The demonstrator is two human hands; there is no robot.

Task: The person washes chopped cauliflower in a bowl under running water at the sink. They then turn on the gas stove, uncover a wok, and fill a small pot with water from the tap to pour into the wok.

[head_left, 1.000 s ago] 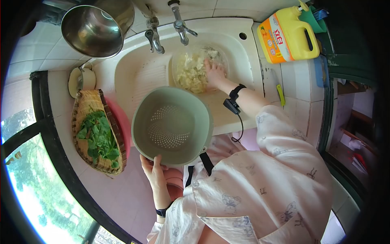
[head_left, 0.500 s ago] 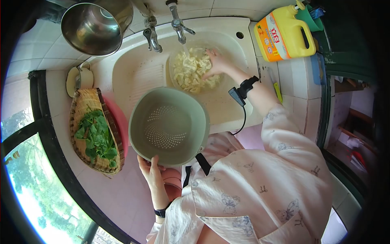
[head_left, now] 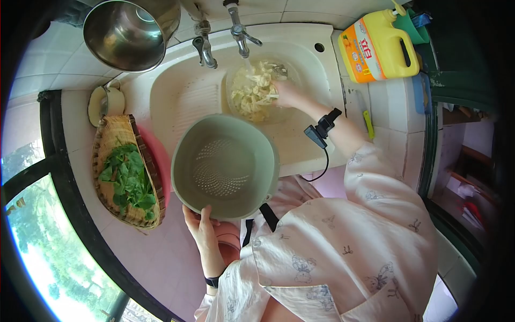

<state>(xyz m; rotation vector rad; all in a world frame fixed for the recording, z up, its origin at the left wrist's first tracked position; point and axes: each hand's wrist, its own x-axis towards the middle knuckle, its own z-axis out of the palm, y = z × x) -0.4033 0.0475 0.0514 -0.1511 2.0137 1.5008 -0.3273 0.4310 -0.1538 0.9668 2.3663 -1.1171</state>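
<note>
My left hand (head_left: 201, 228) grips the near rim of a grey-green colander (head_left: 220, 180), thumb up over the edge. The colander is tilted toward me and nothing lies in it; its perforated bottom shows. In the sink, a clear bowl (head_left: 233, 102) holds water and pale cauliflower florets (head_left: 261, 80). My right hand (head_left: 287, 95) is in the bowl, its fingers curled around a clump of florets and partly hidden by them. A thin stream of water falls from the right tap (head_left: 241, 40) into the bowl.
The white sink (head_left: 182, 86) has a ribbed drainboard. On the left stand a basket of green leaves (head_left: 129, 174), an enamel mug (head_left: 106, 102) and a steel pot (head_left: 126, 40). A yellow detergent jug (head_left: 383, 48) and a green-handled knife (head_left: 368, 123) are on the right.
My right hand has gone from spread fingers at the bowl's right side to closing around florets and gathering them toward the middle. The colander and left hand have hardly moved.
</note>
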